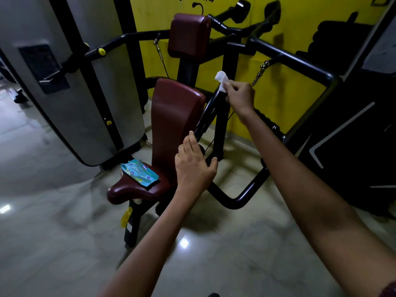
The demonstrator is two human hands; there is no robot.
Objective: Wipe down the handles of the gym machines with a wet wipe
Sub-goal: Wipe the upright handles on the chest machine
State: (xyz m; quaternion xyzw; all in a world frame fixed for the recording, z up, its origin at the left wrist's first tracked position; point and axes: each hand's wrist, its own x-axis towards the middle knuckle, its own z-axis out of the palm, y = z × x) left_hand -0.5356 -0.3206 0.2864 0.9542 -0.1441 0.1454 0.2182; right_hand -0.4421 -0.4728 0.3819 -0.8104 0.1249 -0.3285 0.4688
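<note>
Right hand [239,96], mid frame, pinches the wipe [221,79] on top of the black handle [220,116]. Left hand [194,166], just below, curls round the handle's low end. The wipe is held by a corner only, so it may slip off. The handle may swing & bump the seat [132,189] w/ the wipe pack [139,172].

Wipes packet [140,172] lies on seat [128,190], left of handle [216,116].
</note>
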